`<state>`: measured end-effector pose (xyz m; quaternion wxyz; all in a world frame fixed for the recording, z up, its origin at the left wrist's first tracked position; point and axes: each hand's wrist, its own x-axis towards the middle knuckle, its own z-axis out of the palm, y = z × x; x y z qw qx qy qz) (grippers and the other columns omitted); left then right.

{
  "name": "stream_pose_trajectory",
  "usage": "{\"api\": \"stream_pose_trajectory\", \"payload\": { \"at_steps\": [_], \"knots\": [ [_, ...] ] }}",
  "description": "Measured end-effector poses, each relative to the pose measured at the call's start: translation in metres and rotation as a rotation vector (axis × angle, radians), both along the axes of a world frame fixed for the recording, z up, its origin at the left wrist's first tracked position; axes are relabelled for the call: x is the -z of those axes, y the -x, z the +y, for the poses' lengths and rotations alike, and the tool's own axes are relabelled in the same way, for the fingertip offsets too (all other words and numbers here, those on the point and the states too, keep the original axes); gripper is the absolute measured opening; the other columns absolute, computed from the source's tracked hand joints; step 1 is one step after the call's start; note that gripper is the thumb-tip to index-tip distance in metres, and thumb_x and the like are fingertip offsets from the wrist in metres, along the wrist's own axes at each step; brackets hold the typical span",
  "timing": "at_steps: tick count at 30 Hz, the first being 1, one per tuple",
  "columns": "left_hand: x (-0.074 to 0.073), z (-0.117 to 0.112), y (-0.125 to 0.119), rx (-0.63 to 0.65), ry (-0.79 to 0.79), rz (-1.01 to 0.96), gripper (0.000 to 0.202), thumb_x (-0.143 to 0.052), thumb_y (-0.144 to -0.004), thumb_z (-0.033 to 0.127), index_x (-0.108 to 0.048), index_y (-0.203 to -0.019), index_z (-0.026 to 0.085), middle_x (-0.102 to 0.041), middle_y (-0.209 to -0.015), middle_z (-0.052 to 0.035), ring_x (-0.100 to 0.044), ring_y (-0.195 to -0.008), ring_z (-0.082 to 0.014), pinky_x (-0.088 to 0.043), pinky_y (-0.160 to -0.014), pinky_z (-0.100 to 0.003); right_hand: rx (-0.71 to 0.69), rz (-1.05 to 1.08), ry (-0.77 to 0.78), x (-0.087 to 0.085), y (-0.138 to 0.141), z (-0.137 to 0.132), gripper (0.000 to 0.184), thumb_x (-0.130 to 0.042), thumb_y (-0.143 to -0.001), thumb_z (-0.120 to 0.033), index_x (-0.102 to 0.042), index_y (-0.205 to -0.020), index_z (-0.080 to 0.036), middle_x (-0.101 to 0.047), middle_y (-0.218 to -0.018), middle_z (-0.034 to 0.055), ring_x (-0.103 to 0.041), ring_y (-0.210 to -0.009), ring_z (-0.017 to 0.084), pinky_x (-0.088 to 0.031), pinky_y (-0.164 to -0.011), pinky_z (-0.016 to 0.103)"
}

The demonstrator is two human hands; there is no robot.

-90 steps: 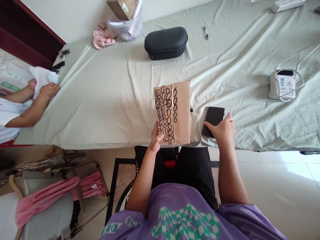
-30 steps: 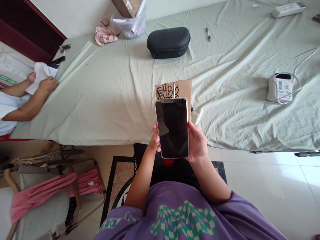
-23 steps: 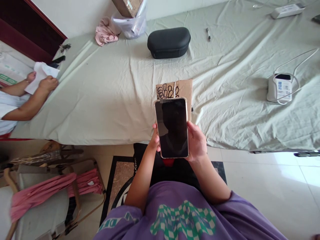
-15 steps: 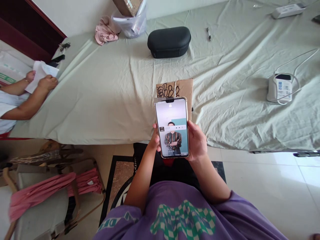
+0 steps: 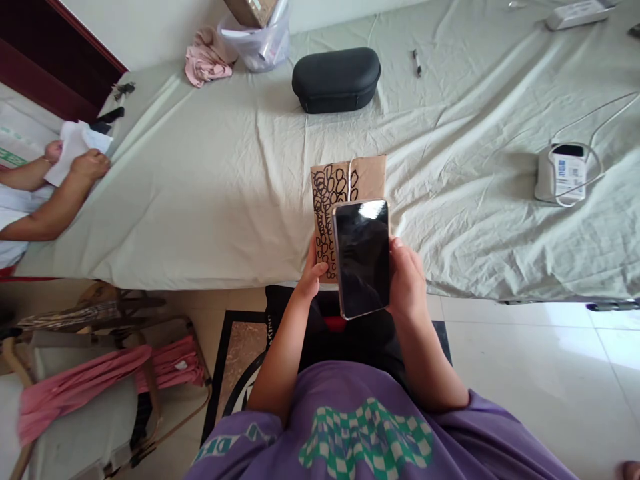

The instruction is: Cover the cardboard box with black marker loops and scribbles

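Black phone [image 5: 363,260], marked cardboard [image 5: 367,175], tub [image 5: 251,57], perhaps papers [image 5: 236,33] inside

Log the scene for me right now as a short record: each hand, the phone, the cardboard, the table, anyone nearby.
Left hand: grips cardboard at its lower left edge
Right hand: holds phone by its right side
Phone screen: dark, with glare
Cardboard: black loops drawn on it; lower right part hidden behind phone
Phone-cardboard contact: cannot tell
Table, far side: black case, pen
Table, right: white device with cable
Nearby: co-worker at left, hands holding paper
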<state>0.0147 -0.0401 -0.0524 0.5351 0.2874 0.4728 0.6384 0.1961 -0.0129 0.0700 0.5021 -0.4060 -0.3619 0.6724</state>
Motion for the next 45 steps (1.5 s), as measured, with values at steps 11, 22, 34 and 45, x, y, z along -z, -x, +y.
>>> {"api": "stream_pose_trajectory", "payload": {
  "at_steps": [11,22,34,45],
  "knots": [
    [0.008,-0.003,0.0,-0.023,0.028,0.057,0.103,-0.081,-0.065,0.062,-0.053,-0.158,0.029,-0.052,-0.169,-0.0066,-0.038,-0.163,-0.0397,-0.037,-0.133,-0.054,0.413,-0.69,-0.12,0.048,-0.099,0.053,0.046,-0.054,-0.098,-0.064,-0.058,-0.073,-0.025,-0.049,-0.065,-0.0006,-0.06,-0.073,0.023,-0.056,-0.073,0.039],
    [0.002,-0.001,-0.003,-0.021,-0.039,0.059,0.097,-0.079,-0.067,0.058,-0.054,-0.156,0.03,-0.049,-0.172,-0.0043,-0.035,-0.165,-0.0373,-0.033,-0.136,-0.051,0.187,-0.868,-0.112,0.1,-0.115,0.095,0.075,-0.066,-0.09,-0.044,-0.059,-0.156,-0.009,-0.064,-0.155,0.0201,-0.059,-0.146,0.037,-0.043,-0.125,0.056],
    [0.006,0.0,-0.001,0.009,-0.115,0.041,0.091,-0.079,-0.073,0.054,-0.054,-0.157,0.029,-0.052,-0.169,-0.0061,-0.038,-0.164,-0.0372,-0.034,-0.135,-0.051,0.026,-0.945,-0.429,0.082,-0.054,0.102,0.072,-0.07,-0.087,-0.044,-0.062,-0.154,-0.017,-0.053,-0.167,0.0163,-0.038,-0.163,0.04,-0.023,-0.134,0.069],
    [0.005,0.0,0.001,-0.04,-0.005,-0.01,0.088,-0.077,-0.068,0.06,-0.062,-0.147,0.025,-0.064,-0.156,-0.012,-0.047,-0.158,-0.0391,-0.037,-0.131,-0.055,0.038,-1.194,-0.45,0.084,-0.046,0.135,0.068,-0.057,-0.098,-0.054,-0.06,-0.152,-0.013,-0.064,-0.149,0.0255,-0.052,-0.144,0.045,-0.039,-0.119,0.069]
  ]
}}
